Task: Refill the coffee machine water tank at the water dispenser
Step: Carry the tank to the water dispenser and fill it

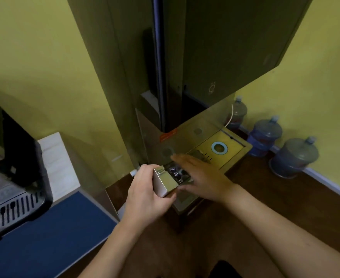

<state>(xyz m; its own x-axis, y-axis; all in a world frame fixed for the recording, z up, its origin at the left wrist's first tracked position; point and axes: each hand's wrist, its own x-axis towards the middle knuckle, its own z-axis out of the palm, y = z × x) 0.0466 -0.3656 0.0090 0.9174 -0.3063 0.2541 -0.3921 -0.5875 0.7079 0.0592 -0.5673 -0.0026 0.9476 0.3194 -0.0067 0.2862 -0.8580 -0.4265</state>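
My left hand (147, 192) grips a boxy, pale water tank (166, 182) by its near left side and holds it in front of the water dispenser (185, 141). The tank's top is open and shows a dark, wet inside. My right hand (200, 173) lies flat over the tank's far right side, fingers stretched out toward the dispenser's panel. The dispenser's tall dark body (215, 47) rises above, and its yellowish tray with a blue ring (219, 147) sits just beyond my right hand.
The coffee machine (14, 177) with its slotted drip grille stands at the left on a blue-topped counter (50, 233). Three large water bottles (265, 137) line the yellow wall at the right on the dark wooden floor.
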